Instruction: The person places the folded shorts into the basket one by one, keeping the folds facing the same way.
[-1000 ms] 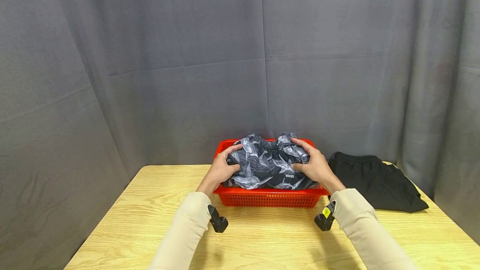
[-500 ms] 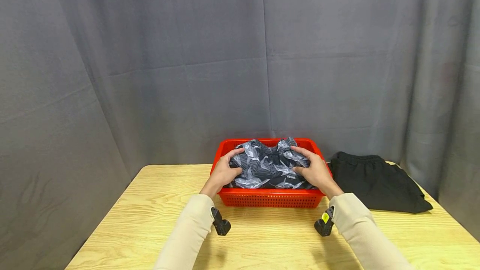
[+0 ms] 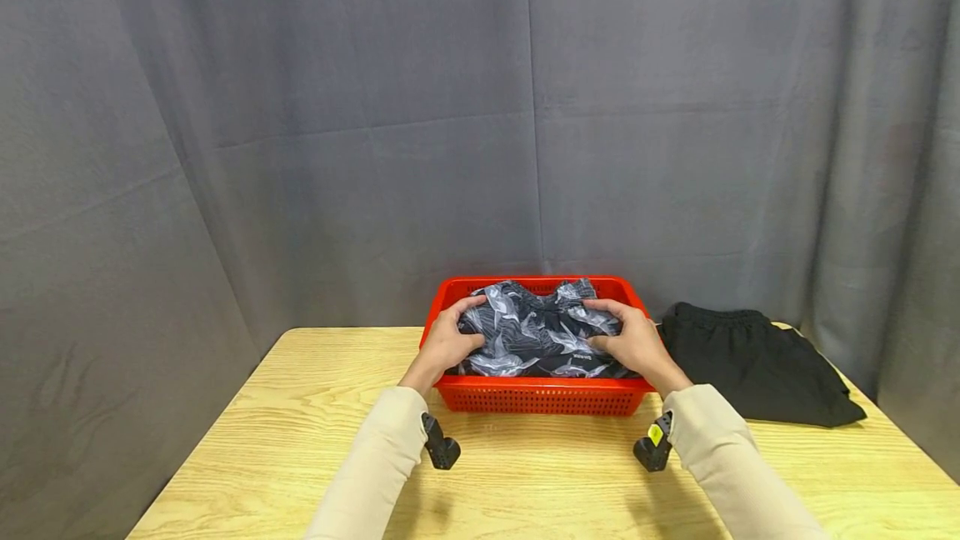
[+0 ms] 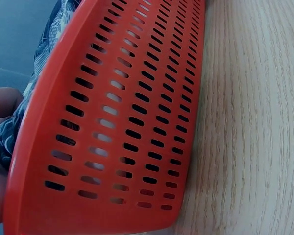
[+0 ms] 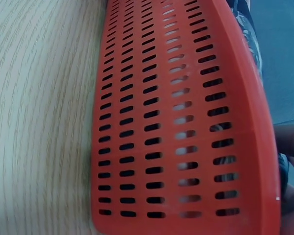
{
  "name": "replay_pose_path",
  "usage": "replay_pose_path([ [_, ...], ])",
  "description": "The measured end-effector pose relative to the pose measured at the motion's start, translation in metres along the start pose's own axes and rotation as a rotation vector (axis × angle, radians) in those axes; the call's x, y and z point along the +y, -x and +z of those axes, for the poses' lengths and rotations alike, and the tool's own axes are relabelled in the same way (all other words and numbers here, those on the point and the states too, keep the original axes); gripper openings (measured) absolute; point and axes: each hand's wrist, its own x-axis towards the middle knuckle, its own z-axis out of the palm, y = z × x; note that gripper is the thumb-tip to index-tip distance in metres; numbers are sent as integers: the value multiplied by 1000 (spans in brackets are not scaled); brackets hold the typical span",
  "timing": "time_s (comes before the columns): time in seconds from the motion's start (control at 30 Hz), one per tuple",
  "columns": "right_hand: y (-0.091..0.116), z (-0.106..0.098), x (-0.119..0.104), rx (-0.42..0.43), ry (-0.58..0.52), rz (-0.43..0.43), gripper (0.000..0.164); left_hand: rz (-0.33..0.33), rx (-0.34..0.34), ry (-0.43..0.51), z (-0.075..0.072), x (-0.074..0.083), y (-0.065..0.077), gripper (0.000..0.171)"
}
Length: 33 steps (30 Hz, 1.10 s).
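Observation:
A pair of black-and-grey shorts [image 3: 536,332] with a pale shark print and a gathered waistband lies bunched inside a red perforated plastic basket [image 3: 536,397]. My left hand [image 3: 448,344] grips the left end of the shorts, thumb nearer me and fingers behind. At the opposite end, my right hand [image 3: 633,344] holds the cloth the same way. Both hands are within the basket's rim. In the left wrist view, the basket wall [image 4: 122,107] hides much of the cloth, and the left fingers show at the edge. The right wrist view is mostly basket wall [image 5: 181,117] too.
Black shorts [image 3: 750,365] lie flat on the wooden table [image 3: 525,473], right of the basket. A grey curtain [image 3: 375,148] hangs close behind the basket, with more curtain along both sides.
Both hands have lowered the printed shorts a little deeper into the basket, mostly in the first half second. The view has shifted slightly. The black shorts stay where they were.

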Motion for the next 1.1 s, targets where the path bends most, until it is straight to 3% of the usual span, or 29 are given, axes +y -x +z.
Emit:
replay_pose_path([
  [0.23, 4, -7, -3, -2, 77, 5, 50, 0, 45, -80, 2, 3, 2, 58],
  [0.53, 9, -8, 1, 30, 146, -44, 43, 128, 183, -243, 1, -2, 2, 37],
  [0.8, 12, -4, 4, 64, 231, -124, 45, 245, 185, -378, 0, -3, 7, 32],
  [0.97, 12, -2, 7, 83, 294, -201, 42, 219, 192, -496, 1, 0, 9, 31],
  [1.1, 13, -1, 10, 82, 319, -214, 42, 191, 229, -552, 4, 3, 10, 26],
])
